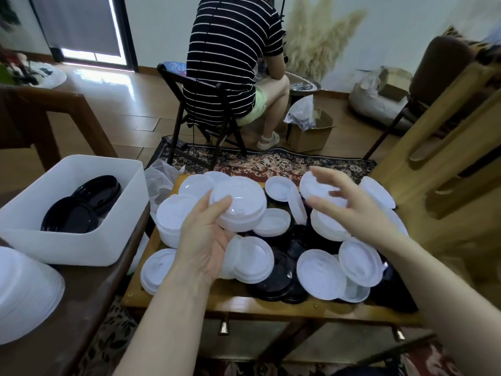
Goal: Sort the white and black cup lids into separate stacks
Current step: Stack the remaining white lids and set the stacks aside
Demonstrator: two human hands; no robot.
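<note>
We look down from the head camera and see a white bin (73, 213) on the left, sitting on a dark table (89, 302). Inside the bin lie black lids (81, 206), some stacked and some leaning. At the far left edge, just beside the bin, is a tall stack of white lids (24, 291). In front of us is a low wooden table (244, 302) with a raised rim, and it holds a big mixed pile of white lids (321, 274) and black lids (273, 289), the white ones mostly on top. Our left hand (206, 240) is above the pile, and its fingers (221, 203) curl round a small stack of white lids (240, 203). Our right hand (344, 204) is over the right side of the pile with its fingers (325, 175) spread wide; one white lid (315, 187) sits right behind them, but we cannot tell if they touch it. Past the table is a patterned rug (271, 161) on a shiny wood floor (122, 104). A person in a striped shirt (233, 47) sits on a dark folding chair (200, 112) with their back to us. Near them is an open cardboard box (311, 137) with a plastic bag in it, and fluffy dried grass (314, 36) stands by the white wall. We cannot see any writing to read.
</note>
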